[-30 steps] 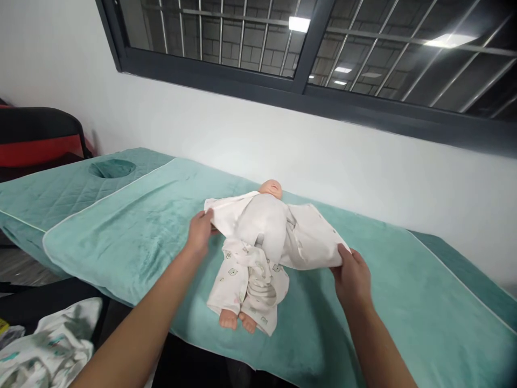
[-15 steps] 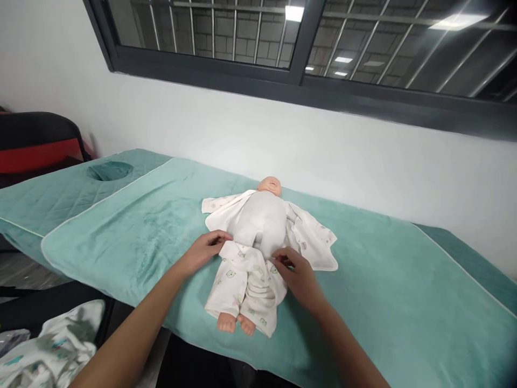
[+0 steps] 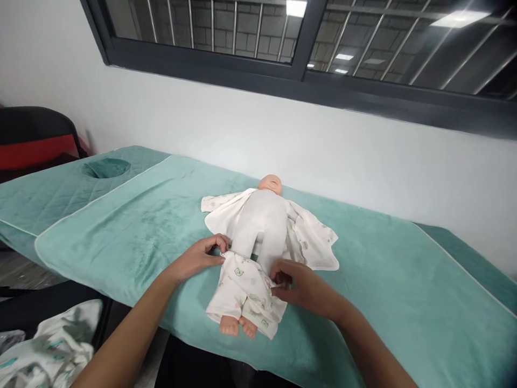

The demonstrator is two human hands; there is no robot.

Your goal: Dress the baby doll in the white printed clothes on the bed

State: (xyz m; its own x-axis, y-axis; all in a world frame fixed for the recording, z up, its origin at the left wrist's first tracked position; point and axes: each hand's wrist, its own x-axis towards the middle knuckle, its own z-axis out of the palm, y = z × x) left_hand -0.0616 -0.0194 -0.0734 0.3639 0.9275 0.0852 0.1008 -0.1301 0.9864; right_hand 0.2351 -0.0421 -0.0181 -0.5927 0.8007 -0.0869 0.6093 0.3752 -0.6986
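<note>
A baby doll lies on its back on a teal towel, head toward the wall. Its white printed top is spread open to both sides of the pale cloth torso. Printed white trousers cover the legs, with the bare feet showing at the towel's near edge. My left hand pinches the trousers' waistband at the doll's left hip. My right hand grips the waistband on the other side. The waistband sits low, below the torso.
The towel covers a teal quilted massage bed with a face hole, standing against a white wall under a barred window. A dark and red chair is at far left. More printed cloth lies at bottom left.
My hands let go of the opened top's edges and moved inward to the trousers' waistband. The waistband has since slid down toward the feet, baring more of the doll's thighs.
</note>
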